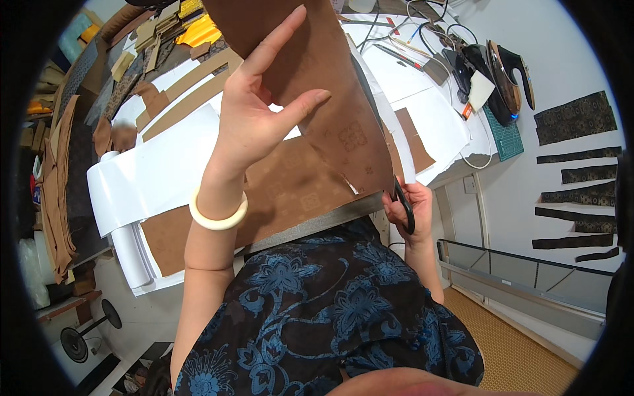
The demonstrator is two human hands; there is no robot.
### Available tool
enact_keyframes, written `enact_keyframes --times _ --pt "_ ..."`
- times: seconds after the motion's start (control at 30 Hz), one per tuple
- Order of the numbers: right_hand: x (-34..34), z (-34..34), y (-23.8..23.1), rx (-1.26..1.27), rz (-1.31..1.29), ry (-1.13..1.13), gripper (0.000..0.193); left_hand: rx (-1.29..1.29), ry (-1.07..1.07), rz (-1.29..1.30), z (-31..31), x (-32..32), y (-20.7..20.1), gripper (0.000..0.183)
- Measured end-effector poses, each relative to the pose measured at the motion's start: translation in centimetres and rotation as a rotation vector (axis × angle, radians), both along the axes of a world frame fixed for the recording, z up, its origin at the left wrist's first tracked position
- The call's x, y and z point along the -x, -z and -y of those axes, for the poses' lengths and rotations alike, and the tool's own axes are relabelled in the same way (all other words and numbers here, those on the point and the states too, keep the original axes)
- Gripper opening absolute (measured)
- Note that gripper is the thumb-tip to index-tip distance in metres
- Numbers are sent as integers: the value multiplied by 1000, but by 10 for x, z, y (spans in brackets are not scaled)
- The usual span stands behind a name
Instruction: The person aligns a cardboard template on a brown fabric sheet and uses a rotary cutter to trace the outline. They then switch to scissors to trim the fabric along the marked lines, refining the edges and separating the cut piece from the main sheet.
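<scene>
A brown leather sheet (330, 86) with a faint stamped pattern rises in front of me, its upper part lifted off the table. My left hand (254, 112), a cream bangle on its wrist, holds the sheet by its left edge. Thumb and forefinger lie spread over its face, while the other fingers are partly hidden. At the sheet's lower right corner, my right hand (411, 208) is closed around black-handled scissors (404, 206). Their blades are mostly hidden by the leather, and a short slit shows near its lower edge. More brown patterned material (198, 231) lies flat below.
White paper rolls (132, 251) stick out at the table's left edge. Tan strips (188, 86) and scraps lie beyond. Cables, pens and an iron (505, 82) crowd the far right, by a green cutting mat (503, 135). Dark patterned pieces (574, 119) hang on the right wall.
</scene>
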State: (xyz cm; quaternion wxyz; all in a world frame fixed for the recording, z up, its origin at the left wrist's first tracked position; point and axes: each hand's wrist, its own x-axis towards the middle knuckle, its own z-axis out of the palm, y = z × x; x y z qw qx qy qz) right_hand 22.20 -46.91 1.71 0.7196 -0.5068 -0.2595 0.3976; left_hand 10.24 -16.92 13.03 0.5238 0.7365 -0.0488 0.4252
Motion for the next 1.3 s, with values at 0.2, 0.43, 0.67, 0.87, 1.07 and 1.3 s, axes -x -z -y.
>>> enact_keyframes --times 0.2,0.43,0.67,0.87,1.07,1.3 --pt "5 0 -4 20 -36 18 48 -12 -44 27 2 -3 0 86" --pt "6 2 0 31 -52 19 46 76 -17 13 4 -1 2 87" --pt "4 0 3 -20 36 45 53 190 68 -35 13 2 -1 87" --pt "4 -3 -4 -51 14 21 51 194 89 -50 18 -2 1 87" --pt "9 3 -7 -27 -41 38 47 164 112 -32 19 -11 1 88" --pt "5 13 -11 -76 -48 52 64 143 193 -113 34 -23 -3 90"
